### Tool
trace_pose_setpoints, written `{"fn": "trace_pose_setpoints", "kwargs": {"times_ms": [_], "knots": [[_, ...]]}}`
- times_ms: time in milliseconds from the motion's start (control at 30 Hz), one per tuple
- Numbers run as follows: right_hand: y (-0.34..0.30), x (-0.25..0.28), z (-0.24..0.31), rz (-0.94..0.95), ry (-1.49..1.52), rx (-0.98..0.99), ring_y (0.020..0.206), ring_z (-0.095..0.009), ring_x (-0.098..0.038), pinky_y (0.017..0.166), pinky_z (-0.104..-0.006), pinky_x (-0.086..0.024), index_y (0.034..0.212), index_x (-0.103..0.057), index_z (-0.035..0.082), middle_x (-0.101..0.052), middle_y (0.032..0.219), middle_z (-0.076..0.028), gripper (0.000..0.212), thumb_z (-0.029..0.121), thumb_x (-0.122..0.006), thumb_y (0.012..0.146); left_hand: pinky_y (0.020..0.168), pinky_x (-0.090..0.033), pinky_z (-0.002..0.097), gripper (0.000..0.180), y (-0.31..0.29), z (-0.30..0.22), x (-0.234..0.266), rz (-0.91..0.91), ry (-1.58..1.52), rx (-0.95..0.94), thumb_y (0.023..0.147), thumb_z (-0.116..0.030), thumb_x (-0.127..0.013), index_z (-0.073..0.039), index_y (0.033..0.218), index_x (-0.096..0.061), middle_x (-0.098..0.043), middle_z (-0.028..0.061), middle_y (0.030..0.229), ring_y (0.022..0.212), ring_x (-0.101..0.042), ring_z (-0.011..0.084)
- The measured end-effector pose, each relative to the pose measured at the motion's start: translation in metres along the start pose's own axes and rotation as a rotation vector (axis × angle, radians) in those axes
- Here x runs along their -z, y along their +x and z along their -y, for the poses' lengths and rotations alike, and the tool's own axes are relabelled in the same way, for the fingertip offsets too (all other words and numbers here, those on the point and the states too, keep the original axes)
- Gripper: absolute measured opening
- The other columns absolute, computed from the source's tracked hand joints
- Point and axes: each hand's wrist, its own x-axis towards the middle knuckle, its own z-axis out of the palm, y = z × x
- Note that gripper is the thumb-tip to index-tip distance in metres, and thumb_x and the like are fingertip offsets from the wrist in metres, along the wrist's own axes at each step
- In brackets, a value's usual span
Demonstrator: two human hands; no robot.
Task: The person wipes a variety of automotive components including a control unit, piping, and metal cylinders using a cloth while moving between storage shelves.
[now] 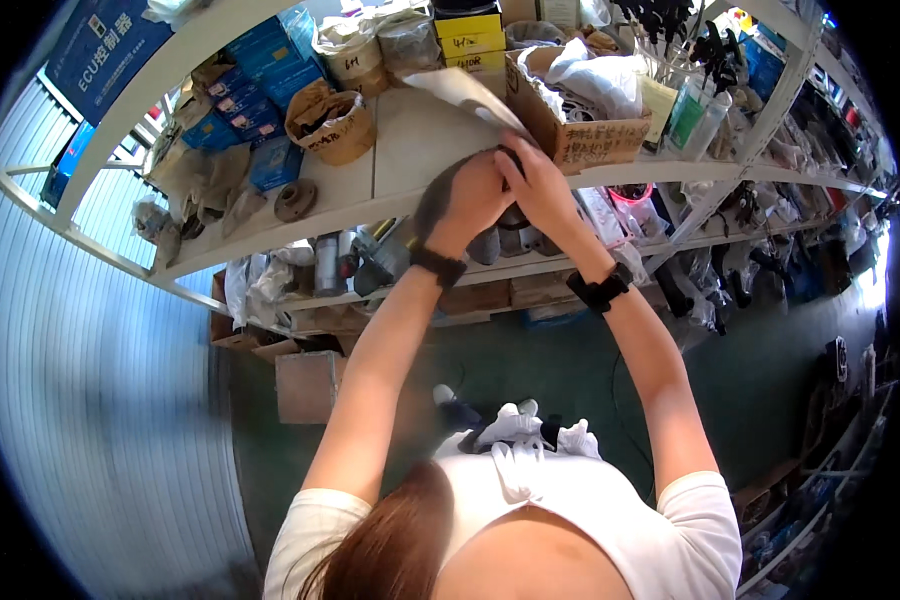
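Above the front edge of the upper shelf, my left hand [477, 199] and my right hand [544, 192] are close together, both with curled fingers. A dark curved piece [513, 163] shows between them; its kind is hidden by the fingers. Left of my left hand, a smooth grey-brown rounded thing [433, 208] pokes out from behind it. Beyond my fingers sticks up a pale flat piece [462, 95], like card or paper, tilted and slightly blurred. It reaches toward an open cardboard box [602, 143] holding plastic-wrapped items.
The white shelf [402, 150] carries a cut-down tub [332, 130], blue boxes [255, 110], yellow boxes [470, 45] and a round metal part [295, 200]. The lower shelf holds cylinders [328, 262] and bagged parts. A wooden box [307, 386] stands on the green floor.
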Motion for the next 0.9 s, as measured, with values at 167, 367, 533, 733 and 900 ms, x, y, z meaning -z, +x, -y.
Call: {"fn": "trace_pose_setpoints", "kwargs": {"times_ms": [167, 367, 533, 733, 900], "knots": [[0.001, -0.013, -0.003, 0.122, -0.156, 0.263, 0.094, -0.035, -0.051, 0.079, -0.0385, -0.042, 0.106, -0.052, 0.002, -0.055, 0.103, -0.018, 0.029, 0.021, -0.047, 0.084, 0.078, -0.041, 0.0392, 0.027, -0.029, 0.012, 0.012, -0.147, 0.061, -0.072, 0.07, -0.019, -0.061, -0.004, 0.092, -0.054, -0.054, 0.0152, 0.095, 0.092, -0.049, 0.033], [0.003, -0.04, 0.032, 0.42, -0.034, 0.183, 0.087, -0.037, -0.052, 0.073, -0.0423, -0.043, 0.096, -0.054, 0.001, -0.056, 0.094, -0.02, 0.023, 0.017, -0.047, 0.08, 0.081, -0.04, 0.0401, 0.024, -0.069, 0.011, 0.062, -0.183, 0.203, -0.078, 0.072, -0.015, -0.059, -0.004, 0.093, -0.054, -0.055, 0.0139, 0.097, 0.097, -0.049, 0.0322], [0.027, -0.057, 0.034, 0.503, 0.051, 0.138, 0.08, -0.037, -0.053, 0.07, -0.0424, -0.044, 0.089, -0.055, 0.0, -0.057, 0.089, -0.019, 0.02, 0.015, -0.047, 0.078, 0.078, -0.041, 0.0408, 0.027, -0.069, 0.014, 0.076, -0.053, 0.107, 0.106, 0.076, -0.015, -0.057, -0.002, 0.099, -0.051, -0.054, 0.0169, 0.1, 0.095, -0.049, 0.035], [0.043, -0.074, 0.01, 0.318, -0.326, 0.686, 0.075, -0.03, -0.057, 0.064, -0.0367, -0.047, 0.077, -0.054, -0.001, -0.057, 0.076, -0.014, 0.013, 0.009, -0.047, 0.075, 0.077, -0.041, 0.0416, 0.032, -0.058, 0.027, 0.071, -0.002, -0.027, 0.16, 0.077, -0.012, -0.055, 0.0, 0.105, -0.048, -0.054, 0.0204, 0.098, 0.093, -0.049, 0.0371], [0.009, -0.068, 0.017, 0.327, -0.147, 0.465, 0.084, -0.036, -0.052, 0.071, -0.0404, -0.043, 0.095, -0.051, -0.004, -0.056, 0.094, -0.02, 0.022, 0.012, -0.047, 0.079, 0.083, -0.04, 0.0406, 0.035, -0.07, 0.014, 0.063, -0.065, 0.038, 0.149, 0.073, -0.007, -0.056, 0.0, 0.107, -0.048, -0.052, 0.0191, 0.105, 0.098, -0.047, 0.0363]]}}
